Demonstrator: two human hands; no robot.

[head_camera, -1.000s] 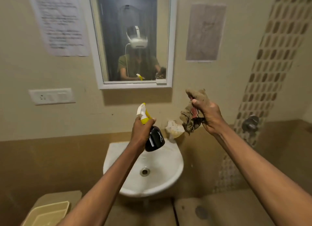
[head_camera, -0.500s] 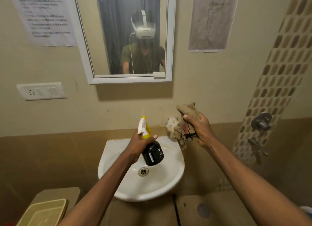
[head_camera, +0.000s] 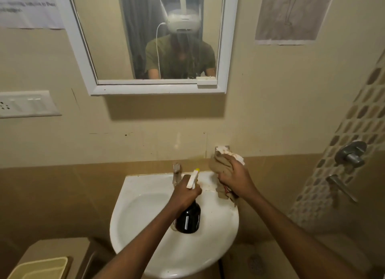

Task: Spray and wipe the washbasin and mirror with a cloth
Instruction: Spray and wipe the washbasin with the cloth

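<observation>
My left hand (head_camera: pixel 185 192) grips the spray bottle (head_camera: pixel 188 218) by its neck, fingers curled round it, nozzle up, black body hanging over the washbasin (head_camera: pixel 145 216) bowl. My right hand (head_camera: pixel 234 180) has fingers closed round the bunched cloth (head_camera: pixel 218 167), pressing it on the basin's rim at 1 o'clock. Tap (head_camera: pixel 176 172) sits at 12 o'clock of the basin; mirror (head_camera: pixel 154 87) on the wall above
</observation>
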